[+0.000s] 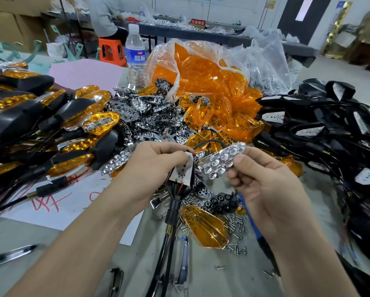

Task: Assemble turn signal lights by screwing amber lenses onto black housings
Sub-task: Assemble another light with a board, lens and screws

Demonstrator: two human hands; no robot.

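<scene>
Both engaged: left grip (156,168) clasps black housing (183,171); right grip (265,179) pinches chrome reflector (220,159) alongside.

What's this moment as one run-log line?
left hand: grips black housing | right hand: pinches chrome reflector, not yet seated | amber lens: on table among screws

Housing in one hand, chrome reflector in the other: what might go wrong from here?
The right hand pinches the reflector near one end, so it may seat crooked on the housing in the left hand. The thin red wire at the housing's base could get trapped. Loose screws around the amber lens might scatter.
</scene>
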